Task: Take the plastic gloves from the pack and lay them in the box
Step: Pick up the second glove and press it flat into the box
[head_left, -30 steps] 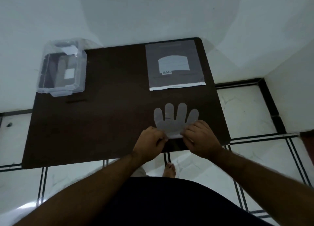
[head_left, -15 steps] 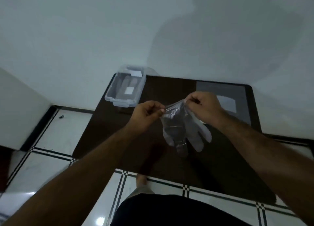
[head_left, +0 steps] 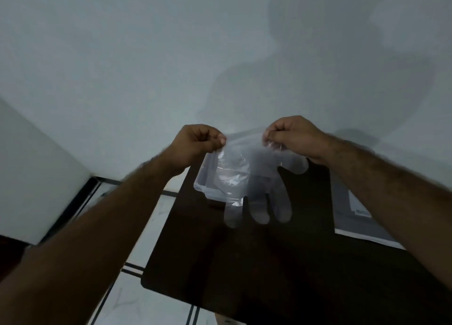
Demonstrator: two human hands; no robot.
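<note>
A clear plastic glove hangs fingers-down in the air, stretched by its cuff between both hands. My left hand pinches the cuff's left corner and my right hand pinches the right corner. Behind and below the glove stands the clear plastic box at the table's far left; the glove covers most of it. The grey glove pack lies flat on the table at the right, partly hidden by my right forearm.
The dark brown table fills the lower middle, its left edge running over a white tiled floor with black lines. A pale wall rises right behind the table.
The glove was lifted off the table by both hands and carried left and away toward the box. My head has turned left, so the box now sits behind the glove.
</note>
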